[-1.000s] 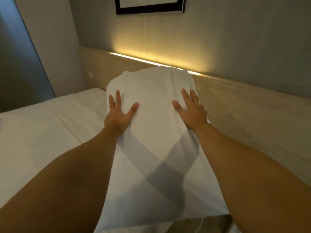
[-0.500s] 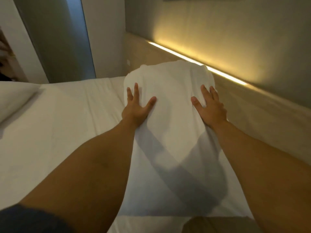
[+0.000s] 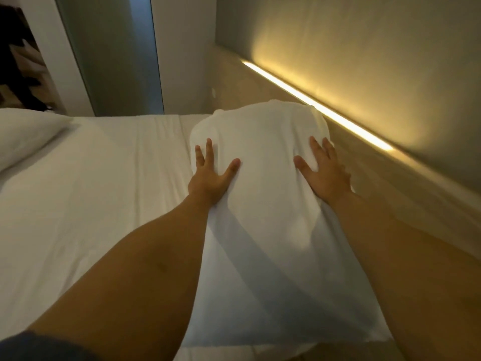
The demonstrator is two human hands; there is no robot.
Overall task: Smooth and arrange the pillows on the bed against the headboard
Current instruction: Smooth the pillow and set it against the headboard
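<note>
A white pillow (image 3: 263, 204) lies lengthwise on the bed, its right side along the wooden headboard (image 3: 406, 194). My left hand (image 3: 210, 178) presses flat on the pillow's left part with fingers spread. My right hand (image 3: 325, 173) presses flat on its right part near the headboard, fingers apart. Both hands hold nothing. A second white pillow (image 3: 26, 136) lies at the far left edge of the bed, only partly in view.
The white sheet (image 3: 91, 194) covers the mattress left of the pillow. A lit strip (image 3: 320, 108) runs along the top of the headboard under the grey wall. A grey panel (image 3: 117, 53) stands behind the bed's far end.
The view has swung left, bringing the second pillow into sight. Both hands stay flat on the pillow and have slid a little further up it.
</note>
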